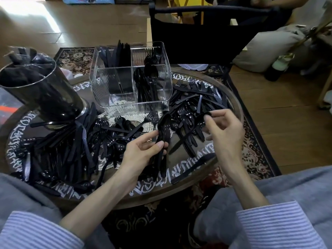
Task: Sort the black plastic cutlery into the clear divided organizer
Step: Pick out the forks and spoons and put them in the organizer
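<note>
A clear divided organizer (pixel 115 97) stands at the far middle of the round table, with knives in its back left cell, forks in the back right and spoons in the front right. Black plastic cutlery (pixel 71 151) lies heaped over the table. My left hand (pixel 143 151) is closed around a bundle of black spoons (pixel 163 126), bowls pointing away from me. My right hand (pixel 224 130) pinches one black spoon (pixel 197 123) by its bowl end, lifted just above the pile to the right of the bundle.
A dark metal cup (pixel 41 90) holding more cutlery stands tilted at the left. The table's wooden rim (pixel 235 97) curves around the pile. A black chair (pixel 197 36) stands behind the table, and another person sits at the top right.
</note>
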